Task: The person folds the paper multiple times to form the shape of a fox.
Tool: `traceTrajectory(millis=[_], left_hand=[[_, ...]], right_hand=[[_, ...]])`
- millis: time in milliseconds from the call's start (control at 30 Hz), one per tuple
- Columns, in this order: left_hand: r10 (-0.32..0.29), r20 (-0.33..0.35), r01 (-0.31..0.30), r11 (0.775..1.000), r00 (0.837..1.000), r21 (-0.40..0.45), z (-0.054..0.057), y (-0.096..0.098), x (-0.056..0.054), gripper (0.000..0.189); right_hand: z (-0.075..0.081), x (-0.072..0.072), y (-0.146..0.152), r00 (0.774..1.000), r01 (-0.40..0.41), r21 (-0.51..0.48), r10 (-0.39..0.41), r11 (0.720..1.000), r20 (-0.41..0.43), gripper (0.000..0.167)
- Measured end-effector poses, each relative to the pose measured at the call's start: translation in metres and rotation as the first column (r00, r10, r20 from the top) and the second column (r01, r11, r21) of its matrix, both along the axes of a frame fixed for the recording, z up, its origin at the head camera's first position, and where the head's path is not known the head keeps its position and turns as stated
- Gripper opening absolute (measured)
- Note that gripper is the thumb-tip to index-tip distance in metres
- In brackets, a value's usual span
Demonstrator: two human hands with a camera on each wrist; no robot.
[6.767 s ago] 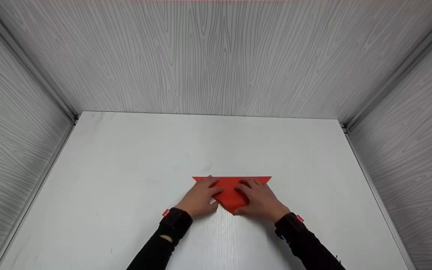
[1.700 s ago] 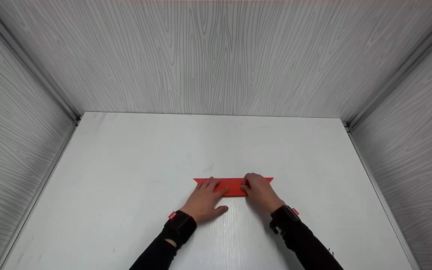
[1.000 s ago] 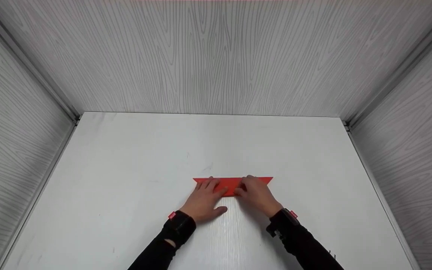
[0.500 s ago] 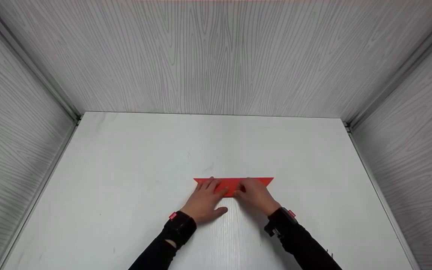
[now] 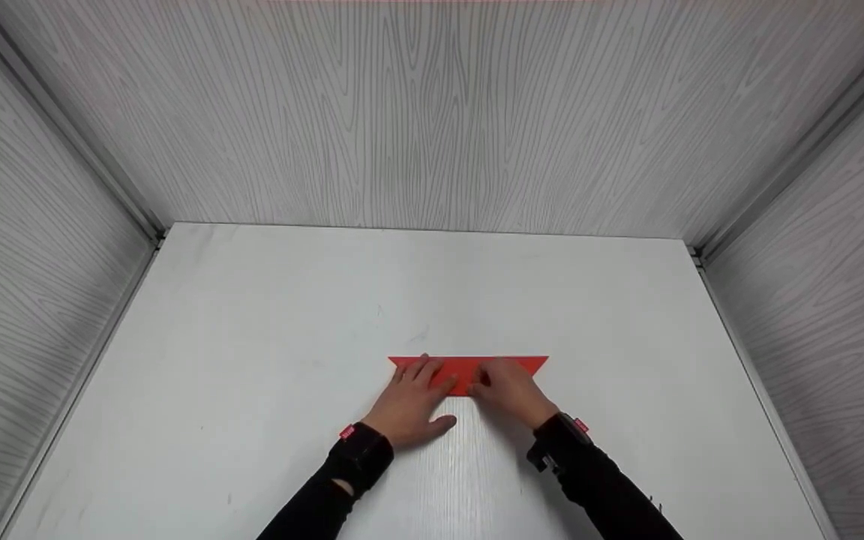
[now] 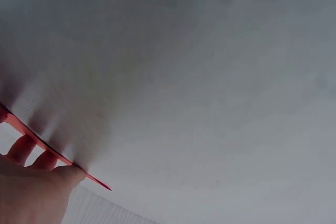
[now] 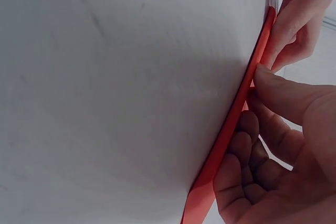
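A folded sheet of red paper (image 5: 460, 370) lies flat on the white table. Its far edge is long and straight, with a pointed tip at either end. My left hand (image 5: 406, 409) presses on the left part with fingers spread, the thumb resting on the table. In the left wrist view, its fingers (image 6: 46, 161) lie along the paper's edge. My right hand (image 5: 513, 391) has its fingers curled over the right half. The right wrist view shows its thumb (image 7: 278, 90) and index finger pinching at the paper's near folded edge; how many layers they grip is hidden.
The white tabletop (image 5: 267, 315) spreads around the paper. Grey wood-grain panels stand behind it (image 5: 432, 112), at the left (image 5: 34, 262) and at the right (image 5: 822, 300). Dark cuffs with red tags sit on both wrists.
The paper's downward point seen 6.8 s ago has been folded up, leaving a straight near edge. My right hand has since curled and slid slightly left and nearer; the left stays put.
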State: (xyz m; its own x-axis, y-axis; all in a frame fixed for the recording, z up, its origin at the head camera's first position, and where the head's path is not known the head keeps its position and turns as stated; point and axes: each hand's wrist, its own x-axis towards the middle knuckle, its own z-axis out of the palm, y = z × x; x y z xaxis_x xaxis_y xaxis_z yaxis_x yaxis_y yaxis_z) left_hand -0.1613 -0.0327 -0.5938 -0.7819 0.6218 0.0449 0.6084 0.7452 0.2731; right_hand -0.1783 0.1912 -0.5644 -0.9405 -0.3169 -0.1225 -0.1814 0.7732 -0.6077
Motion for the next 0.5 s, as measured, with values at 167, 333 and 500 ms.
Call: traceTrajectory(millis=[167, 333, 500], left_hand=[[-0.003, -0.006, 0.003, 1.000, 1.000, -0.017, -0.0003, -0.0010, 0.0005, 0.063], [-0.007, -0.016, 0.006, 1.000, 1.000, -0.020, -0.0011, -0.0014, 0.0009, 0.063], [-0.007, -0.022, 0.007, 1.000, 1.000, -0.020, -0.0008, -0.0017, 0.0010, 0.063]], right_hand=[[-0.0004, -0.0018, 0.0000, 1.000, -0.015, 0.029, 0.015, 0.999, -0.007, 0.013], [-0.0005, -0.0022, 0.0021, 0.999, -0.037, 0.054, 0.038, 0.998, -0.020, 0.013], [0.0007, -0.0016, 0.0068, 0.999, -0.034, 0.066, 0.036, 0.997, -0.020, 0.012]])
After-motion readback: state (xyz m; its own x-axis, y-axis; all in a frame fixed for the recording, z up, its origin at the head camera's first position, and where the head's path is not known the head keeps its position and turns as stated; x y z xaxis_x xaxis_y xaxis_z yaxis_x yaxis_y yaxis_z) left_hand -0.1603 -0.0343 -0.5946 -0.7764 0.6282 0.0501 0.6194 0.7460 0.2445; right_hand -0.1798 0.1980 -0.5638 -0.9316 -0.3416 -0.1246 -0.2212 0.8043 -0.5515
